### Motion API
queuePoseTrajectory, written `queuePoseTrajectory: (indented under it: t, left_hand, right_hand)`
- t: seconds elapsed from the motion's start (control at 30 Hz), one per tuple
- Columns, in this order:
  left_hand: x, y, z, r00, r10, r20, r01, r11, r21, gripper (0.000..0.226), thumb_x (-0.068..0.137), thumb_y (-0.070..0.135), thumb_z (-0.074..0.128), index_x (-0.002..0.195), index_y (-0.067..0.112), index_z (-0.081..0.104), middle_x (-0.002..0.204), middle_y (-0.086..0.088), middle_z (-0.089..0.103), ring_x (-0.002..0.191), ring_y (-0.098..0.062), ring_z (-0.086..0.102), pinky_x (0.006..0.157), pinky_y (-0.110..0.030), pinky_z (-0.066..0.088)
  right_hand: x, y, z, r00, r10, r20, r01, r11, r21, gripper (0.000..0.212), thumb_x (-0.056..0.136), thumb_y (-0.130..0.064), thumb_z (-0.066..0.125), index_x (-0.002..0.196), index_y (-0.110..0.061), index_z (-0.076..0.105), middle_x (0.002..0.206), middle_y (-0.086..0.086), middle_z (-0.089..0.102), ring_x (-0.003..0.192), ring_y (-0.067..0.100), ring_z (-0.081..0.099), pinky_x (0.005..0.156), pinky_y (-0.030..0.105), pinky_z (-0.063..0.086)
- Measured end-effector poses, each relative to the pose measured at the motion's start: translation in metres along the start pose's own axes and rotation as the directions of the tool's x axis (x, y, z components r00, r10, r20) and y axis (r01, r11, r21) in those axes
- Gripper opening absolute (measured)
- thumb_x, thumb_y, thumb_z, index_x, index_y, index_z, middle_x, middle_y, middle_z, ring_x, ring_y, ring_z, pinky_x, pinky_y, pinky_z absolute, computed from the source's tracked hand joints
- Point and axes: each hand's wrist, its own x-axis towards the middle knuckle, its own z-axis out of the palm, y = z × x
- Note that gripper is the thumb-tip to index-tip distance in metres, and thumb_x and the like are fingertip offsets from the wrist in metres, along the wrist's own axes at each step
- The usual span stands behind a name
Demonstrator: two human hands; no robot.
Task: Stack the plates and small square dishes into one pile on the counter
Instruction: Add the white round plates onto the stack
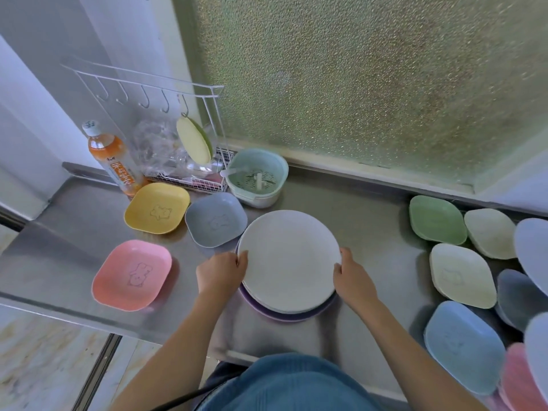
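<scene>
A pile of round plates sits in the middle of the steel counter [370, 221], with a white plate [289, 259] on top and a purple plate [284, 316] showing at the bottom. My left hand [221, 272] grips the pile's left rim and my right hand [353, 278] grips its right rim. Three small square dishes lie to the left: yellow [157, 208], grey-blue [216, 219] and pink [132, 274]. More small dishes lie at the right: green [437, 219], two cream ones [489, 232] [461, 275], a light blue one [464, 345], a dark grey one [517, 295] and others cut off by the frame edge.
A mint strainer basket [256, 176] stands behind the pile. A white wire rack [189, 161] with hooks, plastic wrap and a hanging yellow-green dish stands at the back left beside an orange drink bottle [114, 161]. Frosted glass rises behind the counter. The counter's front edge drops off at the lower left.
</scene>
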Motion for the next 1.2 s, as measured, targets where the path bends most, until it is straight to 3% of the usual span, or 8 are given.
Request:
queuePoseTrajectory:
  t: [0.07,0.13,0.23,0.33,0.57,0.73,0.9,1.2]
  left_hand:
    - [-0.003,-0.001,0.0,0.999,-0.03,-0.026,0.029,0.999,-0.022,0.048,0.095,0.046,0.028,0.072,0.015,0.056,0.074,-0.001,0.059,0.077,-0.025,0.06,0.061,-0.028,0.039]
    - [0.001,-0.002,0.003,0.997,-0.038,-0.063,0.029,0.991,-0.132,0.034,0.094,0.043,0.035,0.101,0.017,0.055,0.101,-0.004,0.06,0.097,-0.028,0.059,0.071,-0.033,0.043]
    - [0.011,-0.002,0.008,0.993,0.035,0.116,0.009,0.931,-0.365,0.04,0.096,0.035,0.039,0.133,0.021,0.038,0.128,-0.01,0.05,0.116,-0.032,0.051,0.093,-0.045,0.046]
    - [0.012,0.004,0.011,0.976,0.031,0.216,0.093,0.837,-0.539,0.049,0.099,0.029,0.036,0.146,0.021,0.023,0.137,-0.013,0.048,0.12,-0.034,0.051,0.102,-0.048,0.043]
    - [0.017,0.03,0.016,0.965,0.058,0.257,0.095,0.833,-0.545,0.039,0.097,0.021,0.037,0.135,0.013,0.033,0.123,-0.02,0.054,0.103,-0.034,0.053,0.091,-0.043,0.045]
    - [0.015,0.079,0.032,0.948,0.148,0.282,0.044,0.816,-0.577,0.039,0.098,0.02,0.036,0.136,0.011,0.03,0.12,-0.025,0.053,0.106,-0.038,0.053,0.084,-0.037,0.042]
    - [0.009,0.131,0.048,0.92,0.231,0.317,-0.006,0.816,-0.578,0.043,0.099,0.019,0.035,0.139,0.008,0.025,0.123,-0.027,0.047,0.113,-0.041,0.048,0.097,-0.042,0.04]
    - [-0.006,0.196,0.066,0.903,0.278,0.327,-0.042,0.816,-0.577,0.042,0.099,0.019,0.031,0.14,0.011,0.023,0.125,-0.022,0.041,0.11,-0.034,0.045,0.096,-0.037,0.036]
  right_hand:
    - [0.001,0.0,0.001,1.0,-0.009,0.006,0.009,0.999,-0.033,0.041,0.095,-0.021,0.032,0.136,-0.02,0.027,0.105,0.008,0.063,0.089,0.029,0.059,0.073,0.038,0.047]
    - [0.001,0.0,0.003,1.0,0.013,0.012,-0.013,1.0,-0.017,0.042,0.096,-0.024,0.029,0.138,-0.023,0.025,0.108,0.008,0.062,0.092,0.029,0.059,0.075,0.038,0.046]
    - [0.0,-0.001,0.009,0.998,0.066,0.0,-0.066,0.998,0.008,0.042,0.098,-0.03,0.028,0.139,-0.021,0.026,0.118,0.01,0.059,0.101,0.031,0.057,0.078,0.039,0.044]
    - [0.0,-0.002,0.015,0.996,0.085,-0.041,-0.086,0.996,-0.01,0.042,0.099,-0.034,0.027,0.138,-0.019,0.027,0.119,0.011,0.058,0.101,0.033,0.058,0.079,0.04,0.044]
    - [0.003,0.015,0.008,0.987,0.132,-0.096,-0.134,0.991,-0.009,0.041,0.099,-0.031,0.027,0.137,-0.015,0.028,0.117,0.014,0.058,0.101,0.036,0.058,0.079,0.041,0.043]
    - [0.016,0.056,-0.024,0.977,0.164,-0.137,-0.171,0.984,-0.041,0.041,0.1,-0.03,0.026,0.137,-0.014,0.03,0.114,0.016,0.059,0.101,0.036,0.057,0.079,0.041,0.043]
    - [0.024,0.101,-0.051,0.954,0.226,-0.194,-0.24,0.969,-0.053,0.039,0.1,-0.029,0.027,0.135,-0.012,0.031,0.111,0.018,0.06,0.098,0.036,0.058,0.072,0.038,0.04]
    - [0.019,0.156,-0.074,0.921,0.279,-0.273,-0.303,0.952,-0.05,0.037,0.101,-0.031,0.027,0.132,-0.012,0.032,0.105,0.016,0.062,0.094,0.035,0.062,0.073,0.039,0.044]
